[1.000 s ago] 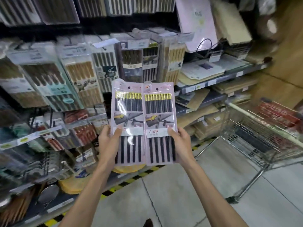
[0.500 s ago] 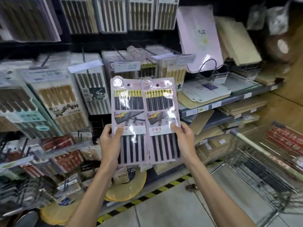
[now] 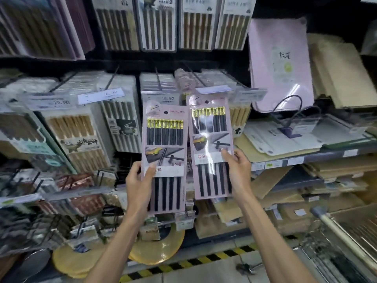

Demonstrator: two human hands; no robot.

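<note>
I hold two pink packs of black chopsticks with gold tops upright in front of the shop shelves. My left hand (image 3: 140,180) grips the left pack (image 3: 165,139) at its left edge, thumb on the front label. My right hand (image 3: 238,170) grips the right pack (image 3: 211,129) at its right edge, thumb across the label. The right pack sits higher and a little farther back, its top close to a display hook (image 3: 195,78) with a price tag (image 3: 214,89). A narrow gap separates the two packs.
Hanging chopstick packs (image 3: 79,135) fill the hooks left and above. Cutting boards (image 3: 281,64) and flat goods lie on shelves at right. A wire trolley (image 3: 342,231) stands at lower right. Round woven mats (image 3: 159,248) lean at the bottom above a yellow-black floor stripe (image 3: 204,260).
Both packs have risen toward the shelves. The right pack has moved up and away from the left one, opening a gap. The view has tilted upward.
</note>
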